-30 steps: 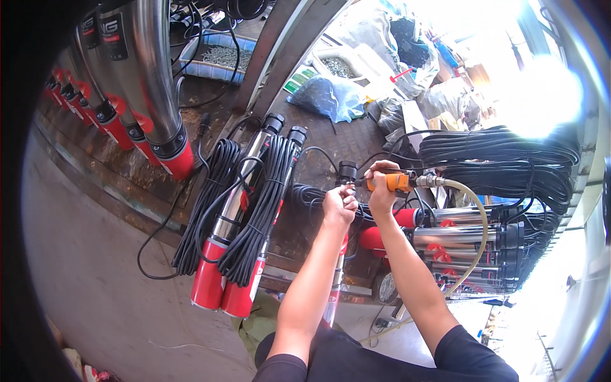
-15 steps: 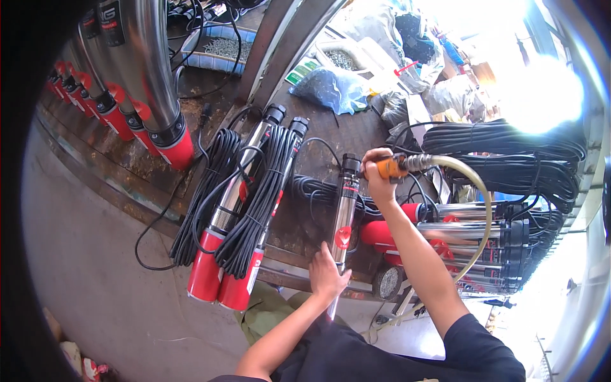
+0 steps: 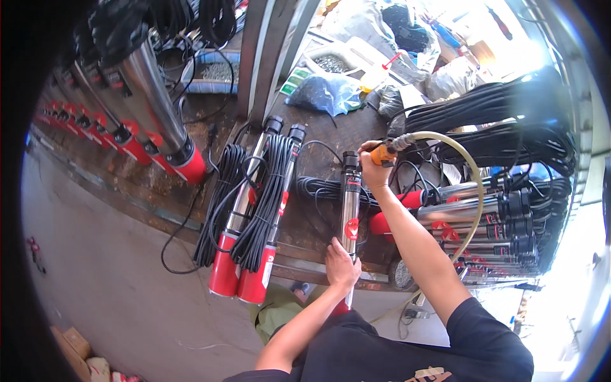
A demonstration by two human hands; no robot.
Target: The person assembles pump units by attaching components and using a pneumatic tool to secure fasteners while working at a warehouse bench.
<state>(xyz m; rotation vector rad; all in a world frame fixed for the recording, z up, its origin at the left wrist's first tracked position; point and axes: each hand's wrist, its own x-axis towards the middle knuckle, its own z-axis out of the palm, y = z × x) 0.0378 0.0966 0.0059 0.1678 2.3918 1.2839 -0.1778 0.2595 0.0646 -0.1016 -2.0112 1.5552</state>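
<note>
A slim steel submersible pump (image 3: 351, 207) with a black cap and a red lower end stands out from the bench edge toward my body. My left hand (image 3: 344, 265) is closed around its lower part, under the red emblem. In my right hand (image 3: 375, 173) is an orange air tool (image 3: 383, 155), gripped beside the pump's black cap. A clear hose (image 3: 477, 191) curves from the tool down past my right forearm. The tool's tip is hidden, so whether it touches the pump cannot be seen. Behind the pump lies a coil of black cable (image 3: 318, 188).
Two pumps with bundled black cables (image 3: 259, 210) lie to the left, their red ends past the bench edge. Several steel pumps (image 3: 471, 210) are stacked at right beneath thick cable coils (image 3: 490, 111). A blue plastic bag (image 3: 324, 92) and a metal post (image 3: 264, 57) stand behind.
The whole view has shifted a little, showing more of the pump row at left. Both hands keep their grips, with the tool still beside the cap.
</note>
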